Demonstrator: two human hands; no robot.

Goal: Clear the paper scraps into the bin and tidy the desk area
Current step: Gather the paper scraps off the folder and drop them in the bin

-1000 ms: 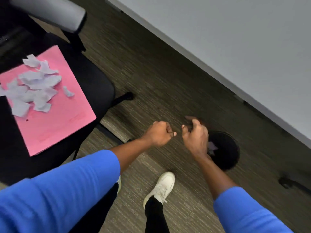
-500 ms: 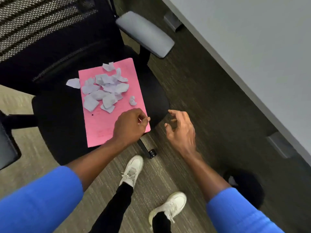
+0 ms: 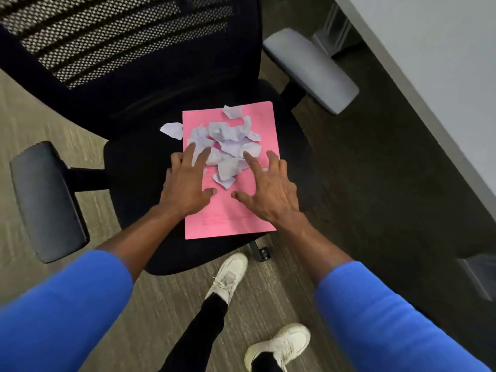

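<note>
- Flanking the paper scraps point(image 3: 226, 146) on the pink folder point(image 3: 228, 210), we had left hand point(image 3: 185, 187) and right hand point(image 3: 268, 194) flat.
- Both grips splayed wide, holding nothing.
- Folder sat on chair seat point(image 3: 134, 183).

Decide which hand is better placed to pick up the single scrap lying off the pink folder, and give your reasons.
The left hand. The stray scrap lies on the chair seat just past the pink folder's left edge, close beyond the left fingertips. The right hand would have to cross the scrap pile.
</note>
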